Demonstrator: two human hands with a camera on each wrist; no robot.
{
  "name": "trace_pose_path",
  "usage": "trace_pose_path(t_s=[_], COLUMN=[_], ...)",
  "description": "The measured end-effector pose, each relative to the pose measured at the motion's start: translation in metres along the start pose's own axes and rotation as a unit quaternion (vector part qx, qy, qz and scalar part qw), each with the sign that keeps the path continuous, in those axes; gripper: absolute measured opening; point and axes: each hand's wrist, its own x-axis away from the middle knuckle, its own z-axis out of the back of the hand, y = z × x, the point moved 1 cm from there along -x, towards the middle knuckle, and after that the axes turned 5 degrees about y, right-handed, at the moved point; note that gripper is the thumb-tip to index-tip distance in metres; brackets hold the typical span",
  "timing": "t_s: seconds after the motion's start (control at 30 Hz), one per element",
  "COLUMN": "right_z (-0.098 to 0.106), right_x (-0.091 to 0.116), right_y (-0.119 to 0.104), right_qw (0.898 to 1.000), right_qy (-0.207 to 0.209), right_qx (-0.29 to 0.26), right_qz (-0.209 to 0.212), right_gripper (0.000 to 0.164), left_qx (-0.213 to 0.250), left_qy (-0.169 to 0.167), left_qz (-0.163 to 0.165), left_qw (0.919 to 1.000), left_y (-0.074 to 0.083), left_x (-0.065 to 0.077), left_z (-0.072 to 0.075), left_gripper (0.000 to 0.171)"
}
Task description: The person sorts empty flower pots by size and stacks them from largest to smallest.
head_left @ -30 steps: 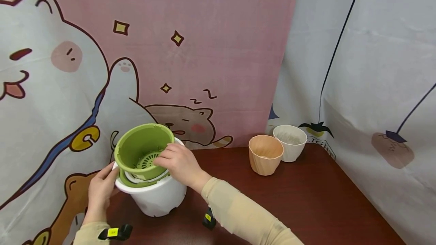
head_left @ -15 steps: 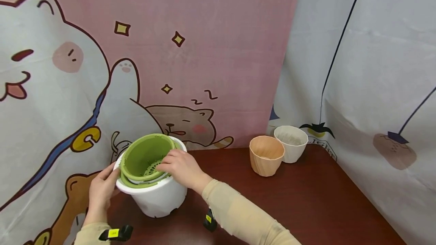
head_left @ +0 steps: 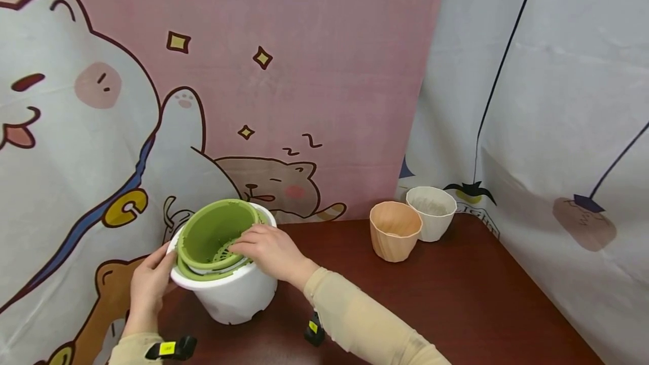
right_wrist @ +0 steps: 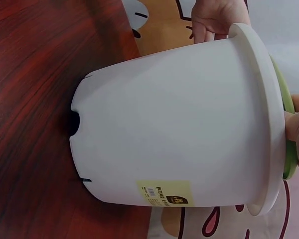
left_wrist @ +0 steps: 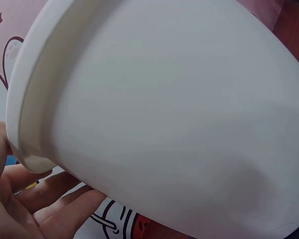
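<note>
A large white plastic flowerpot (head_left: 230,300) holds a nested stack. Topmost is a green flowerpot (head_left: 210,227) with a slotted bottom, sitting tilted. A wider green rim (head_left: 203,276) and a thin white edge show around it. My left hand (head_left: 149,283) grips the white pot's rim at the left, thumb on top and fingers beneath, as the left wrist view also shows. My right hand (head_left: 271,252) holds the right side of the top green pot, fingers reaching inside it. In the right wrist view its thumb (right_wrist: 294,127) lies at the white rim; a yellow label (right_wrist: 165,193) marks the pot.
On the dark red-brown table (head_left: 405,308), a peach faceted pot (head_left: 395,238) and a white faceted pot (head_left: 431,221) stand side by side at the back. A printed cat curtain (head_left: 329,72) hangs behind, and a grey curtain (head_left: 558,100) borders the right.
The top green pot has sunk lower into the white pot, my right hand moving slightly down with it. My left hand has stayed at the rim. The faceted pots have not moved.
</note>
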Motion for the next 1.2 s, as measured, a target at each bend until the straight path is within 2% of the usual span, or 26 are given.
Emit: trace_pose_path(t_s=[0.2,0.37,0.93,1.2], right_z=[0.007,0.012,0.024,0.026], right_x=[0.007,0.015,0.043,0.062], right_y=[0.001,0.004,0.015,0.022], right_qw=[0.996,0.993,0.983,0.980], right_qy=[0.007,0.018,0.056,0.061], right_qx=[-0.075,-0.098,-0.128,-0.123], right_qz=[-0.044,-0.064,-0.120,-0.146], right_gripper=[0.037,0.040,0.058,0.063], left_qx=[0.003,0.001,0.004,0.004], left_qy=[-0.001,0.000,-0.003,-0.002], left_qz=[0.000,0.001,0.000,0.004], left_qw=[1.0000,1.0000,1.0000,1.0000], left_y=[0.000,0.000,0.002,0.003], left_x=[-0.001,0.000,0.002,0.002], left_z=[0.001,0.000,0.001,0.001], left_gripper=[0.063,0.064,0.066,0.062])
